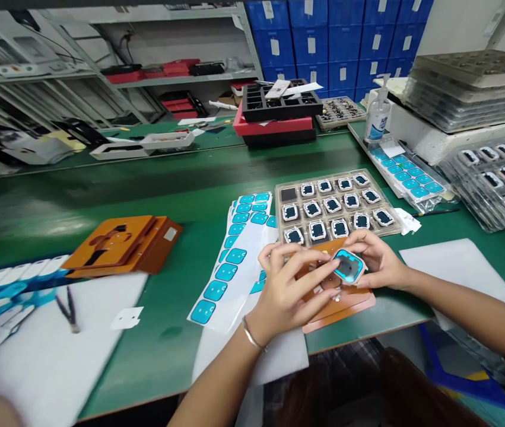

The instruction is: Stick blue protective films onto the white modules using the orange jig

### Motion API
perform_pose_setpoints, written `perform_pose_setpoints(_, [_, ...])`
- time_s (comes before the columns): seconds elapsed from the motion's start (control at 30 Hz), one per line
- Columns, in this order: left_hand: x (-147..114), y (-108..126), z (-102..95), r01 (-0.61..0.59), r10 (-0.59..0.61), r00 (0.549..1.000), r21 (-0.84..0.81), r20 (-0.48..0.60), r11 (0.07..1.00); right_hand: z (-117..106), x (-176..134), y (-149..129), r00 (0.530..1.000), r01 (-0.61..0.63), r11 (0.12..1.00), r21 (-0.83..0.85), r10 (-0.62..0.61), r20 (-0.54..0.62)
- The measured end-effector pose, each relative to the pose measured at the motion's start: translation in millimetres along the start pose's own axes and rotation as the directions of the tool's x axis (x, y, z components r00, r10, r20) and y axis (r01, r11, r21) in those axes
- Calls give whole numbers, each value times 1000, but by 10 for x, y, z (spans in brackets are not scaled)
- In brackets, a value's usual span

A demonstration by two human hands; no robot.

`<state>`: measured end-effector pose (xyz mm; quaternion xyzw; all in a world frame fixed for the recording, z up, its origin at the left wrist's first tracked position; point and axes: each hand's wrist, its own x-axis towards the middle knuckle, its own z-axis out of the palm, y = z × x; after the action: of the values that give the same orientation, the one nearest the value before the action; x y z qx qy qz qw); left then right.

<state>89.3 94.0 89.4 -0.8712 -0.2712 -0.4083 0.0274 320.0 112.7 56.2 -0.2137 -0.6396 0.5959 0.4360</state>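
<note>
From where I stood, I saw the person's right hand (379, 261) pinching a small case (349, 267) with a shiny blue rim. The thumb was low on its right side, and the fingers were up near its top. The left hand (290, 279) was not closed around anything. Its fingers were spread out and reached in from the left, and one fingertip seemed to touch the left edge of the case. I could not tell how hard it pressed.

So the case sat between the two hands, close to both, but the right hand had the grip. It was tipped a bit, and its long side seemed to slant down to the right. Just under it was an orange block (359, 299). The tray (300, 201) of cases lay behind, and the sticker sheets (229, 302) lay to the left.
</note>
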Motion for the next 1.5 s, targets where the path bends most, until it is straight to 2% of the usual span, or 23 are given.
perform_pose_setpoints(0.1, [7, 3, -25, -40, 40, 999, 18, -23, 999, 6, 8, -22, 1000, -26, 999, 31, 26, -6])
perform_pose_setpoints(0.2, [4, 10, -38, -70, 70, 997, -20, 10, 997, 12, 10, -18, 999, -38, 999, 31, 39, -13])
perform_pose_setpoints(0.33, [5, 20, -46, -91, 108, 988, -157, 109, 983, -18, 5, -41, 996, -87, 992, 95, 87, 6])
perform_pose_setpoints(0.43, [15, -44, -74, -63, 94, 989, -251, 116, 966, -93, 5, -104, 985, -163, 967, 193, 170, -21])
perform_pose_setpoints(0.5, [11, -163, -118, -2, 23, 996, -260, 80, 966, -169, 31, -151, 977, -157, 964, 215, 183, -109])
perform_pose_setpoints(0.57, [-16, -341, -176, 147, -139, 989, -194, 56, 970, -260, 101, -188, 968, -112, 982, 154, 143, -207])
perform_pose_setpoints(0.6, [-39, -442, -203, 267, -263, 964, -123, 45, 956, -308, 157, -201, 963, -99, 993, 72, 114, -245])
perform_pose_setpoints(0.63, [-66, -541, -224, 403, -402, 915, -34, 23, 915, -354, 230, -209, 958, -100, 994, -41, 85, -272])
perform_pose_setpoints(0.67, [-96, -633, -235, 536, -536, 844, 61, -13, 842, -397, 320, -211, 956, -112, 980, -166, 61, -286])
perform_pose_setpoints(0.73, [-153, -773, -222, 690, -689, 721, 172, -80, 703, -462, 548, -198, 959, -149, 911, -383, 39, -281])
perform_pose_setpoints(0.77, [-176, -816, -198, 730, -729, 678, 203, -95, 653, -478, 682, -183, 963, -165, 873, -460, 42, -267])
perform_pose_setpoints(0.87, [-204, -837, -91, 773, -789, 611, 260, -63, 578, -453, 1127, -112, 974, -183, 757, -627, 51, -221])
perform_pose_setpoints(0.97, [-184, -780, 6, 765, -803, 596, 289, 19, 575, -335, 1551, -21, 982, -174, 570, -803, 40, -184])
perform_pose_setpoints(1.07, [-162, -736, 55, 734, -784, 611, 295, 107, 612, -193, 1866, 76, 987, -159, 361, -919, 44, -153])
perform_pose_setpoints(1.13, [-161, -725, 70, 709, -764, 625, 292, 163, 642, -120, 1988, 131, 988, -151, 252, -956, 64, -139])
perform_pose_setpoints(1.23, [-172, -722, 77, 691, -750, 629, 295, 206, 660, -83, 2010, 156, 988, -128, 152, -980, 108, -113])
perform_pose_setpoints(1.33, [-180, -711, 79, 696, -754, 621, 294, 213, 656, -188, 1815, 65, 986, -124, 66, -990, 118, -116])
perform_pose_setpoints(1.43, [-178, -680, 85, 720, -770, 605, 272, 202, 638, -446, 1421, -129, 964, -235, -46, -971, 116, -239])
perform_pose_setpoints(1.5, [-175, -656, 95, 741, -781, 594, 247, 195, 625, -657, 1098, -270, 920, -359, -123, -925, 119, -373])
